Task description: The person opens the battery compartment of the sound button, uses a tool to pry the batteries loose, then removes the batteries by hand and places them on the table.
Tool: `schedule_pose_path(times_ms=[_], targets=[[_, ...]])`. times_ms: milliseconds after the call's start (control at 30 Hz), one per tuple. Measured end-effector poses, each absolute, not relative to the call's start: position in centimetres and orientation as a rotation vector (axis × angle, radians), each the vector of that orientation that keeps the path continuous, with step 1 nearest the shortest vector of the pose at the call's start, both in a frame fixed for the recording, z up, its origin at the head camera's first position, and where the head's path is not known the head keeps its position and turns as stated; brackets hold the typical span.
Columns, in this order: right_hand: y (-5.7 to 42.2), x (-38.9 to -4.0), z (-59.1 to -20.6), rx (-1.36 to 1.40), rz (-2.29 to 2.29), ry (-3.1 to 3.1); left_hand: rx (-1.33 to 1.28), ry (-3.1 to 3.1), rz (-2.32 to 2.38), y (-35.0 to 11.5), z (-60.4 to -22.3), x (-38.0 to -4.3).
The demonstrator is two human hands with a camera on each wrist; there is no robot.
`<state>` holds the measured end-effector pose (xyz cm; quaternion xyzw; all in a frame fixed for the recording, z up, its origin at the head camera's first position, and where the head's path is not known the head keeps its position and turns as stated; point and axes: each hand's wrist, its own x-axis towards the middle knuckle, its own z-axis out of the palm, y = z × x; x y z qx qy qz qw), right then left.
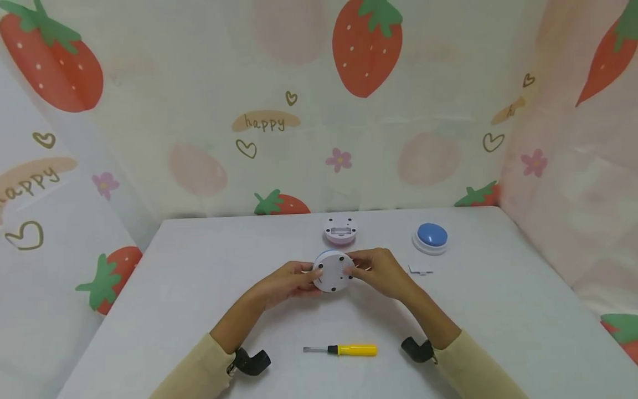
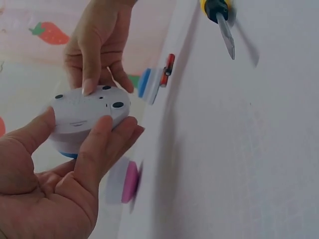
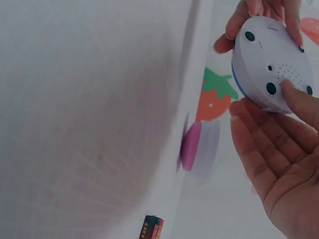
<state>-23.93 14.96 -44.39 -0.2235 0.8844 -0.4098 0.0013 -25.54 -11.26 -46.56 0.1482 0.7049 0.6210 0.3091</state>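
Note:
A round white push-button buzzer (image 1: 333, 275) with a blue top is held up above the table, its underside turned towards me. Dark round feet and a patch of small speaker holes show on that underside. My left hand (image 1: 291, 284) grips its left side between thumb and fingers, also seen as the left hand (image 2: 55, 184) in the left wrist view. On the other side my right hand (image 1: 381, 271) pinches the rim, thumb on the speaker holes in the right wrist view, where the right hand (image 3: 289, 159) has its fingers beneath.
Behind, a pink-topped buzzer (image 1: 340, 231) lies upside down with an open battery slot. A blue-topped buzzer (image 1: 431, 238) stands right, near a small white flat piece (image 1: 421, 269). A yellow-handled screwdriver (image 1: 344, 349) lies in front. Batteries (image 2: 168, 68) show in the left wrist view.

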Motion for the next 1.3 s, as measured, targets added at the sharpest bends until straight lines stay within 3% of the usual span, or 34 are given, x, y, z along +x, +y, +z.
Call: schedule_pose_path(times_ms=[300, 867, 1300], targets=[[15.8, -24.2, -44.8, -0.662, -1.386, 2.711, 0.532, 1.906, 1.597, -11.2, -47.1, -25.5], [15.6, -24.3, -45.7, -0.603, -1.507, 2.479, 1.092, 2.315, 1.326, -10.8, -46.8, -25.0], [15.4, -24.3, -46.2, -0.526, -1.445, 2.417, 1.009, 2.335, 1.301, -9.8, -48.3, -24.8]])
